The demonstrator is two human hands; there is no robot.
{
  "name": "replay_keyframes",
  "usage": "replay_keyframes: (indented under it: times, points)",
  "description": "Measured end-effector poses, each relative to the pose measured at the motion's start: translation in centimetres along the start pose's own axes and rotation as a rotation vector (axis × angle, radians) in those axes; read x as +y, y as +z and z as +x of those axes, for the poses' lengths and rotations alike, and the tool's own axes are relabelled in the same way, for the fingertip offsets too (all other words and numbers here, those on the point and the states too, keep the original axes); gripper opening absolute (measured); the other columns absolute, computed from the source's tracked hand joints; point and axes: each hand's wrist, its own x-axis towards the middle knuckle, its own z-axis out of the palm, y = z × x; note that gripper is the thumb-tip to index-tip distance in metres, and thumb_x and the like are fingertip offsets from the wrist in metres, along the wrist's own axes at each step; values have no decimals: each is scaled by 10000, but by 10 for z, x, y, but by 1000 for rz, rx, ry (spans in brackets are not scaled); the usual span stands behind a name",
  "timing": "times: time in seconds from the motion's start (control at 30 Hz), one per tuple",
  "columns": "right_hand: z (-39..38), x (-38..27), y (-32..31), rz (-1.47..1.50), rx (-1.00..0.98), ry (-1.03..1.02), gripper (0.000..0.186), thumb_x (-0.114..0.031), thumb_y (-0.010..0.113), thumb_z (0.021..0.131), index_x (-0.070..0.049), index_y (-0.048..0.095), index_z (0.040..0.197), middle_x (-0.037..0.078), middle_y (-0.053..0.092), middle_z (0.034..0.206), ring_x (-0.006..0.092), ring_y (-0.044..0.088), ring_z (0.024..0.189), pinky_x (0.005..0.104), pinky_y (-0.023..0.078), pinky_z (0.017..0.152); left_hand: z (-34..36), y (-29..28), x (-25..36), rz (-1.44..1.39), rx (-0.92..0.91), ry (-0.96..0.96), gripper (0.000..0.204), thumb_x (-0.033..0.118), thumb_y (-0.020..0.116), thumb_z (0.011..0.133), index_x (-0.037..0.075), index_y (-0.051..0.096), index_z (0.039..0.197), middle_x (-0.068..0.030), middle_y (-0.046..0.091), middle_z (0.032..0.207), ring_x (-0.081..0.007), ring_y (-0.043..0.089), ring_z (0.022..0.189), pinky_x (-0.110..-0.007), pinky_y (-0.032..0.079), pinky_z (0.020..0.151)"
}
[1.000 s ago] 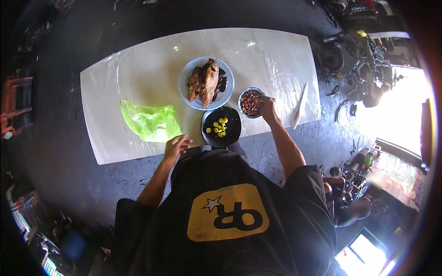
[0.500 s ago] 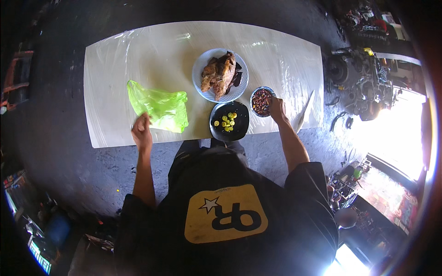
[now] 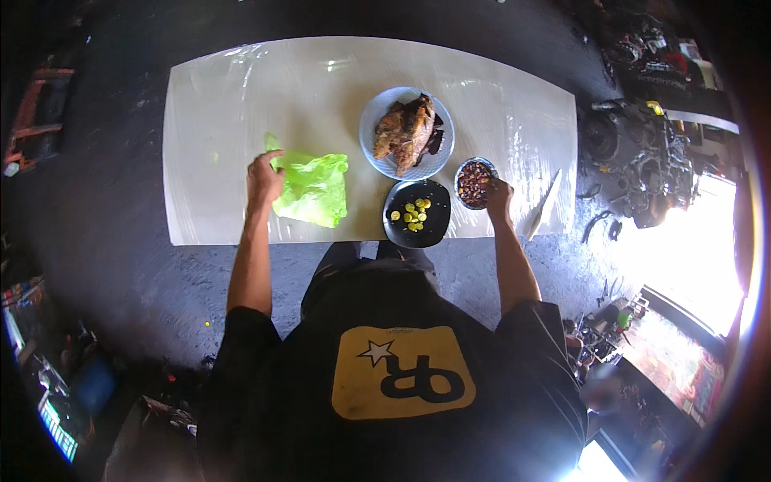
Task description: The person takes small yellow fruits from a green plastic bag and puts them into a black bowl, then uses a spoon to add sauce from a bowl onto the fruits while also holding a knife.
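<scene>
A thin, bright green plastic bag (image 3: 313,193) lies crumpled on the left part of the table. My left hand (image 3: 265,178) is at the bag's left edge, fingers curled on it, with one corner poking up past them. My right hand (image 3: 499,199) is closed at the right rim of a small patterned bowl (image 3: 458,197), which holds a chopped, dark red mixture. Left of that bowl stands a black squarish dish (image 3: 438,229) with several yellow-green citrus pieces. Behind it, a light blue plate (image 3: 369,120) bears browned cooked fish or meat, its kind unclear.
A knife (image 3: 546,205) with a pale blade lies near the right edge of the plastic-covered table (image 3: 217,112). Dark machinery (image 3: 630,153) stands on the floor to the right, near a bright opening. A reddish rack (image 3: 38,120) is at the far left.
My left hand has moved up and inward, and the bag's left side is bunched toward the right. My right hand stays by the bowl. The whole view has shifted slightly.
</scene>
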Motion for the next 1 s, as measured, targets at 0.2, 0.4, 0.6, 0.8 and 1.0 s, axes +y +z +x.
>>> replay_keyframes:
  times: [0.2, 0.4, 0.6, 0.8, 1.0]
  points:
    - [-68, -215, 24, 137, -23, -129, 218, -82, 722, 914, -6, 754, 1117, 134, 765, 1020, 218, 733, 884, 346, 568, 771, -86, -45, 36, -119, 102, 272, 671, -106, 660, 818, 94, 541, 1447, -200, 624, 1380, -396, 607, 1260, -432, 508, 1063]
    - [-138, -372, 152, 555, -552, -383, 220, -55, 694, 943, -33, 720, 1160, 106, 729, 1161, 236, 697, 1006, 381, 549, 893, -104, -49, 33, -99, 112, 237, 762, -131, 636, 802, 91, 472, 1512, -232, 581, 1421, -432, 554, 1308, -468, 483, 1083]
    - [-143, -357, 224, 85, -740, -496, 257, -248, 600, 1007, -32, 693, 1111, 216, 721, 1032, 431, 685, 975, 509, 542, 836, -110, -83, 79, -47, 179, 361, 715, -133, 550, 820, 4, 433, 1513, -190, 518, 1522, -396, 527, 1367, -417, 475, 1071]
    - [-154, -325, 183, -170, -821, -476, 235, -255, 641, 958, -85, 717, 1102, 203, 737, 961, 423, 713, 887, 530, 554, 794, -131, -83, 104, -111, 81, 383, 866, -178, 568, 751, 30, 331, 1558, -175, 436, 1590, -388, 435, 1454, -443, 383, 1185]
    - [-169, -386, 161, 347, -371, -810, 203, -148, 666, 944, 2, 665, 1080, 209, 680, 1124, 395, 646, 1074, 469, 519, 925, -139, -74, 98, -54, -37, 383, 908, -200, 551, 737, 30, 268, 1570, -201, 341, 1636, -405, 359, 1498, -468, 310, 1235]
